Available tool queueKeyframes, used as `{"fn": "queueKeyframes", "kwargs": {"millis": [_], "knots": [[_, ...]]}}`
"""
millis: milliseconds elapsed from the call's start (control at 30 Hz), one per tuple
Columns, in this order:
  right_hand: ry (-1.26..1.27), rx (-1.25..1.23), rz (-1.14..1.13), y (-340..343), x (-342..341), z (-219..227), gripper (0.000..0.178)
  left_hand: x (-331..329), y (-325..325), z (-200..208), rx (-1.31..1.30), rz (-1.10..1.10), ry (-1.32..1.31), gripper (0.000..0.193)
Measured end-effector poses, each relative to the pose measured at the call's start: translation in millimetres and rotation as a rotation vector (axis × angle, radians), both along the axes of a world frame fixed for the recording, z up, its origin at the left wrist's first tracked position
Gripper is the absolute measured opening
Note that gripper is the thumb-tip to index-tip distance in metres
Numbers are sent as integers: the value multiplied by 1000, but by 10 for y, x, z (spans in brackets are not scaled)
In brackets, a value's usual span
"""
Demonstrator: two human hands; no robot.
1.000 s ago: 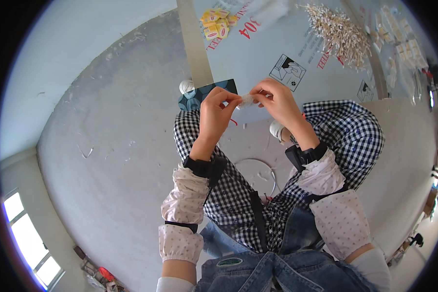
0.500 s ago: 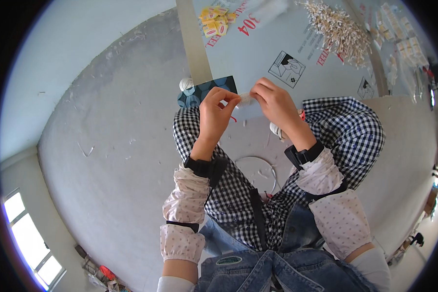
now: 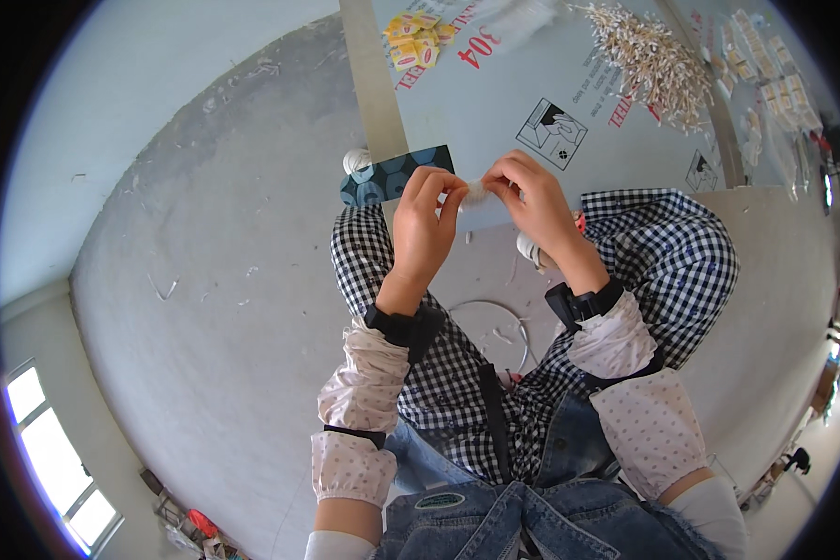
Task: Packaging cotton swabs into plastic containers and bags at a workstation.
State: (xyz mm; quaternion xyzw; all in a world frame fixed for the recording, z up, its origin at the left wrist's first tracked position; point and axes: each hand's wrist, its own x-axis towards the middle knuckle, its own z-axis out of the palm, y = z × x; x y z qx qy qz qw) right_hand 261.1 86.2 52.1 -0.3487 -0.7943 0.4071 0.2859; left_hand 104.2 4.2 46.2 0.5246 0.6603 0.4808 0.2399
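Note:
My left hand (image 3: 422, 224) and my right hand (image 3: 536, 200) are raised close together at the near edge of the table. Between them is a small whitish bundle (image 3: 476, 194), pinched from the left and from the right by fingertips and thumbs. What the bundle is made of is too small to tell, and the fingers cover its ends. A dark box with a blue-grey hexagon pattern (image 3: 389, 177) lies just behind and left of my left hand.
On the film-covered table (image 3: 495, 121) are yellow packets (image 3: 413, 42), a heap of thin white sticks (image 3: 639, 61) and rows of small packs (image 3: 789, 101) at the far right. My checkered legs (image 3: 667, 233) are below. A round hoop (image 3: 523, 327) lies between them.
My left hand has shifted right, nearer to my right hand, still pinching the bundle. A red strip seen below the left fingers no longer shows. The right hand has barely moved.

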Motion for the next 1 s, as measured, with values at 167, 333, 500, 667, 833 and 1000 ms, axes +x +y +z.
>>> {"fn": "queueKeyframes", "kwargs": {"millis": [167,333,500,667,833,1000], "knots": [[21,56,-3,-47,-4,-70,7,82,2,-94,4,-16,-53,9],[45,-82,-49,25,80,-10,9,92,44,-120,19,24,-103,9],[-26,-42,-30,33,83,11,11,73,43,-121,-2,29,-142,10],[-99,81,-6,18,98,-20,9,102,63,-141,-22,24,-163,10],[-176,179,-1,-21,51,-67,7,66,50,-137,-61,14,-161,10],[-21,-332,-104,-39,45,33,7,63,49,-46,-24,16,-199,8]]}}
